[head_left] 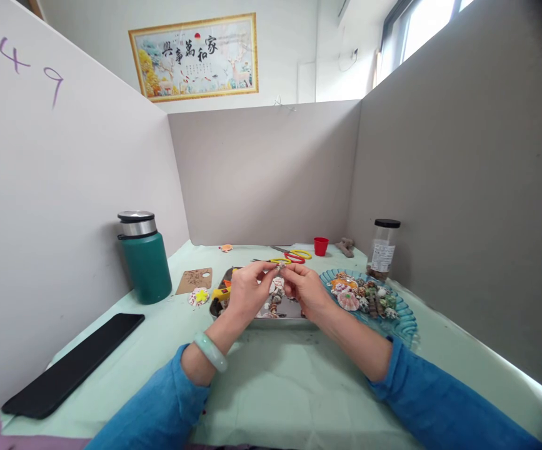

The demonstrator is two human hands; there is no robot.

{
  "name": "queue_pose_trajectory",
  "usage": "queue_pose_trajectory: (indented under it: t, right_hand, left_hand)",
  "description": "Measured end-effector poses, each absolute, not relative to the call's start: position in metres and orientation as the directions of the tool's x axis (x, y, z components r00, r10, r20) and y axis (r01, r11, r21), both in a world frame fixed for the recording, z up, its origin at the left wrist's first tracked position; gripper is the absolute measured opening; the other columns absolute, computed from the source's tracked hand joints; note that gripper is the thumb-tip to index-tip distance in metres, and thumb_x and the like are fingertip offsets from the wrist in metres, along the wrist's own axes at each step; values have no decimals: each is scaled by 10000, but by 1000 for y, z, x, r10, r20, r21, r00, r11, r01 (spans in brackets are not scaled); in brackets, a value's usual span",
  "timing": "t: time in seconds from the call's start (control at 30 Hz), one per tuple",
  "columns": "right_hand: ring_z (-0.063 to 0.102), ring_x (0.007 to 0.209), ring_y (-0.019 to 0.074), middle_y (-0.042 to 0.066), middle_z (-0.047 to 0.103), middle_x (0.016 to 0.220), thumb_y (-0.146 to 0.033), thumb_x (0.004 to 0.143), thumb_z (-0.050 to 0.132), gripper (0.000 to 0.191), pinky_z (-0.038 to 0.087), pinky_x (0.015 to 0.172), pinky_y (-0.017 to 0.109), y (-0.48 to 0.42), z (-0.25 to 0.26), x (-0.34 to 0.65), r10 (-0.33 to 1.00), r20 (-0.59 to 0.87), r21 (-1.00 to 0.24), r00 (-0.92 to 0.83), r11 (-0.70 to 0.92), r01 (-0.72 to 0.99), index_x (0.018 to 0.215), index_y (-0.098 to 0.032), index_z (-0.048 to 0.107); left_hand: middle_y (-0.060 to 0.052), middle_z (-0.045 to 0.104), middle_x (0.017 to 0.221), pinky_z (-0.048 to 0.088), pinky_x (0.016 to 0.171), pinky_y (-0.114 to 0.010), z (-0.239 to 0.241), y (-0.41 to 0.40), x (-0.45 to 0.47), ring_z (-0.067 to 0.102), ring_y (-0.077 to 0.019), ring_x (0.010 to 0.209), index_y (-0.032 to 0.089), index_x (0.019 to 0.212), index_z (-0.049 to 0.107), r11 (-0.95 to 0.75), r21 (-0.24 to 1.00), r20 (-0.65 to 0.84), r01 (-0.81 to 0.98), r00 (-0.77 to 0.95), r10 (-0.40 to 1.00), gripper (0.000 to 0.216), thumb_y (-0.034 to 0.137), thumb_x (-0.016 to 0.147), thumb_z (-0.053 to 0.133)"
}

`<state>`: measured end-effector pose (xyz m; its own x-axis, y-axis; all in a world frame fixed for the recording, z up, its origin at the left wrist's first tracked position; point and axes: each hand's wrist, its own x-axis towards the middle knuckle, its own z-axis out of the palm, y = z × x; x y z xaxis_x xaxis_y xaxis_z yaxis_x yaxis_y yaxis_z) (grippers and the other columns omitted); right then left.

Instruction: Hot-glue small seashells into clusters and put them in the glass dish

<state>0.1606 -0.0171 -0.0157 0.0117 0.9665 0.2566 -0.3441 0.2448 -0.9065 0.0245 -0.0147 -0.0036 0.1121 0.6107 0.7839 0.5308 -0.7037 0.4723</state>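
My left hand point(252, 290) and my right hand point(307, 290) meet above a metal tray point(271, 323). Between their fingertips they pinch a small speckled shell point(281, 266), partly covered by the fingers. In the tray under my hands lie several shells point(274, 301), some in a dark, banded cluster. A yellow tool point(221, 292) rests at the tray's left end, its kind hard to make out. To the right of my right hand, a blue scalloped plate point(409, 325) bears a heap of shells point(369, 295) in mixed colours.
Beyond the tray lie scissors point(294, 256) with red and yellow handles and a red cup point(321, 246). A lidded jar point(383, 250) stands behind the plate. At left are a green bottle point(145, 265), a brown card point(194, 280) and a black flat object point(76, 365). Grey partitions point(271, 178) enclose the table.
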Motion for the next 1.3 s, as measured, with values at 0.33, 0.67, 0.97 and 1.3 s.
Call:
queue_pose_trajectory:
  t: [0.33, 0.67, 0.97, 1.3]
  right_hand:
    - [357, 396, 60, -64, 474, 415, -372, 617, 696, 250, 247, 421, 212, -20, -14, 160, 958, 287, -916, 17, 280, -287, 675, -161, 575]
    - [376, 403, 59, -60, 468, 426, -358, 607, 724, 249, 274, 411, 200, -16, -17, 161, 964, 264, -902, -2, 246, -353, 669, -159, 589]
    - [420, 424, 30, -69, 478, 540, -263, 565, 768, 253, 329, 396, 154, -14, -15, 164, 985, 132, -856, -112, 57, -513, 684, -159, 570]
    - [418, 408, 43, -45, 525, 582, -407, 616, 732, 296, 281, 375, 187, -19, -11, 164, 969, 229, -940, -93, 195, -280, 717, -158, 607]
  left_hand:
    - [-33, 721, 812, 476, 670, -237, -5, -14, 25, 635, -133, 670, 186, 826, 683, -715, 458, 795, 528, 117, 595, 110, 238, 785, 595]
    - [-23, 713, 809, 474, 676, -240, -4, -15, 24, 633, -129, 668, 190, 861, 669, -712, 448, 795, 540, 125, 594, 123, 255, 793, 590]
    - [-30, 692, 900, 481, 683, -250, -4, -15, 23, 614, -116, 661, 193, 977, 622, -748, 419, 791, 514, 197, 579, 222, 143, 766, 575]
    - [-38, 681, 737, 476, 562, -234, 2, -10, 20, 601, -122, 573, 156, 949, 665, -549, 792, 553, 267, 66, 831, 266, 321, 745, 622]
